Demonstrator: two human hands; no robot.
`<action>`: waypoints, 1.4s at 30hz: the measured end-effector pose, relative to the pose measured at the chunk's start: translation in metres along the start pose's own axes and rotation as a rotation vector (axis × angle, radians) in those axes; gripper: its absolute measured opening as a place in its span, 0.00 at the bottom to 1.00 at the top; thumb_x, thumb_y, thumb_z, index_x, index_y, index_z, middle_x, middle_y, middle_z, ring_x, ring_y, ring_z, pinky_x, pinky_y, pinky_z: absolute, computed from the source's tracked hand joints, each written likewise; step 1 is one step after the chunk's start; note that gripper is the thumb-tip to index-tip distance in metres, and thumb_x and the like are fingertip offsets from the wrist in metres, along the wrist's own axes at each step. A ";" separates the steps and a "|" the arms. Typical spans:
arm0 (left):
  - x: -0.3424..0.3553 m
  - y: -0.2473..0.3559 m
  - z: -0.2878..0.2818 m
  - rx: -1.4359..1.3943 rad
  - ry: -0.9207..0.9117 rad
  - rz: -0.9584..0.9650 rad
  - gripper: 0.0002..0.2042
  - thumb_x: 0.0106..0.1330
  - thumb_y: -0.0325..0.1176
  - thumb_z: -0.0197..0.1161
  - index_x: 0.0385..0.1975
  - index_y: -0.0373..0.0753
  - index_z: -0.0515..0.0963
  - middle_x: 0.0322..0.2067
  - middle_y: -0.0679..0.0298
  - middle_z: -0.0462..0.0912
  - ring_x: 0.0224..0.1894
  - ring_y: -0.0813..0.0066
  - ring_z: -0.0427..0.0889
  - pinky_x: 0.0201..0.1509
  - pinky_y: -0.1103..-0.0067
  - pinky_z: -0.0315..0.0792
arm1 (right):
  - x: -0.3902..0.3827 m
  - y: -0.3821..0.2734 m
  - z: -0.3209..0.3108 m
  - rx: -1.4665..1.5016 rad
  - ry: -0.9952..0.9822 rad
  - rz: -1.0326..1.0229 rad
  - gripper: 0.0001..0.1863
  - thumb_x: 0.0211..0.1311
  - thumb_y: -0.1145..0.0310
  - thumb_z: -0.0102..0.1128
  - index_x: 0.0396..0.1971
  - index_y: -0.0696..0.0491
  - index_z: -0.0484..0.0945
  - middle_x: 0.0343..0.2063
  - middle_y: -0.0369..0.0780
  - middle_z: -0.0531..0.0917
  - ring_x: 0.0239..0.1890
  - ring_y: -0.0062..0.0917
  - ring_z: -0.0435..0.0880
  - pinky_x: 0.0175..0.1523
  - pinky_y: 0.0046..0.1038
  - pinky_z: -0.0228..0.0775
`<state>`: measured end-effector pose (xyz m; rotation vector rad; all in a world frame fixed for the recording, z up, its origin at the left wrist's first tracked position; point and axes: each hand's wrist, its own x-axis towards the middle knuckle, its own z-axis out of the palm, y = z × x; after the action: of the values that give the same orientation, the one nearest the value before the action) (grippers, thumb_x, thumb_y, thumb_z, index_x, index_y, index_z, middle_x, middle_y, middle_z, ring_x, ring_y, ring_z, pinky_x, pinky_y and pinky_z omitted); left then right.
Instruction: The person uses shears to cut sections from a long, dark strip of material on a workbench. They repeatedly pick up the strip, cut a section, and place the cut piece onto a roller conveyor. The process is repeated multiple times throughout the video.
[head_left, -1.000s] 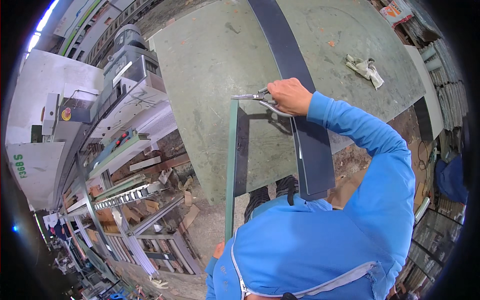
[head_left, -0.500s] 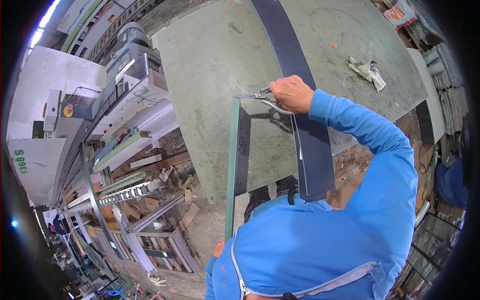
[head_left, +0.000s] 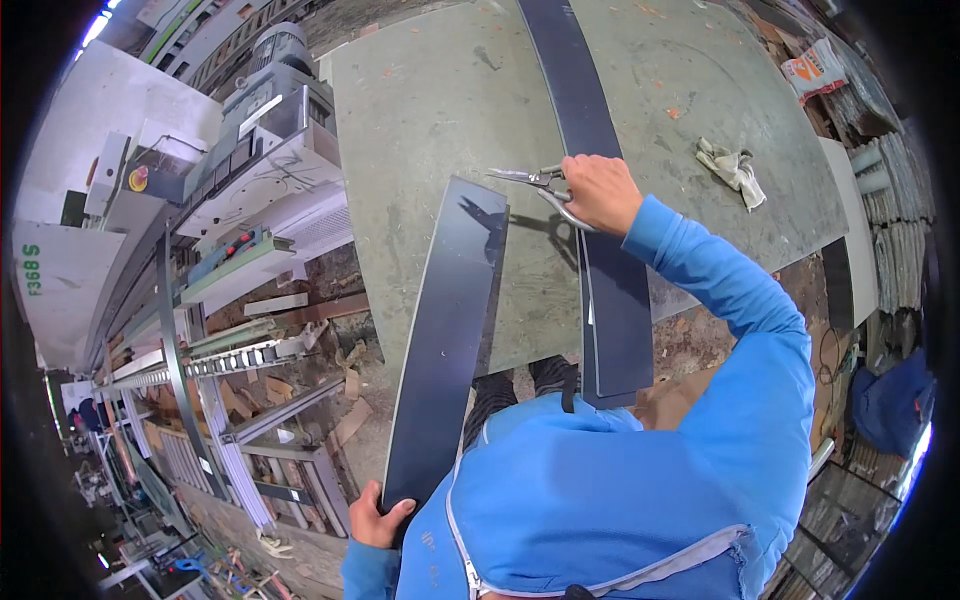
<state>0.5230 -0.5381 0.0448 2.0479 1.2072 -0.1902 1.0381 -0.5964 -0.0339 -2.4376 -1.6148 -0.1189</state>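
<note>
My right hand (head_left: 603,195) is closed around the handles of metal snips (head_left: 540,179), whose pointed jaws face left over the sheet-covered table. Near those jaws, but apart from them, is the far end of a long dark grey strip (head_left: 440,330) with a pale edge. My left hand (head_left: 380,520) grips this strip at its near end beside my body, thumb on the broad face. The strip slopes away from me, broad dark face up. Under my right hand, more dark strips (head_left: 615,310) lie lengthwise on the table, one on another.
The greenish-grey tabletop (head_left: 400,150) extends around the strips. A crumpled whitish glove (head_left: 733,172) lies on its right part. To the left stands a machine with a motor (head_left: 280,50) and red button (head_left: 138,178). Metal profiles rest on a rack (head_left: 300,480) at lower left.
The strip in my left hand has turned from edge-on to broad face up. My left hand has come into fuller view, and the snips now stand apart from the strip's far end.
</note>
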 end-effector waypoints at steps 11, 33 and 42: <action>-0.025 -0.005 0.051 0.560 0.220 0.054 0.18 0.49 0.44 0.66 0.24 0.41 0.64 0.23 0.58 0.68 0.20 0.54 0.72 0.19 0.65 0.65 | -0.002 -0.003 -0.002 -0.037 -0.020 -0.040 0.11 0.39 0.68 0.57 0.24 0.58 0.70 0.23 0.44 0.75 0.28 0.37 0.76 0.31 0.36 0.67; -0.009 -0.028 0.064 0.416 0.294 0.173 0.16 0.49 0.39 0.66 0.24 0.40 0.65 0.21 0.57 0.68 0.21 0.54 0.71 0.21 0.67 0.64 | 0.004 0.012 -0.017 -0.044 -0.144 -0.062 0.07 0.41 0.70 0.54 0.19 0.58 0.73 0.17 0.48 0.77 0.25 0.43 0.78 0.30 0.40 0.68; 0.214 0.096 0.002 -0.490 -0.114 0.440 0.10 0.54 0.32 0.62 0.30 0.33 0.74 0.24 0.67 0.77 0.27 0.82 0.74 0.30 0.81 0.70 | -0.109 0.042 -0.015 0.064 0.227 0.538 0.19 0.48 0.55 0.60 0.21 0.56 0.69 0.22 0.48 0.77 0.27 0.47 0.76 0.31 0.43 0.66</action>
<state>0.7175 -0.4177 -0.0059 1.7798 0.6289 0.1828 1.0347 -0.7138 -0.0453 -2.5990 -0.8239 -0.2385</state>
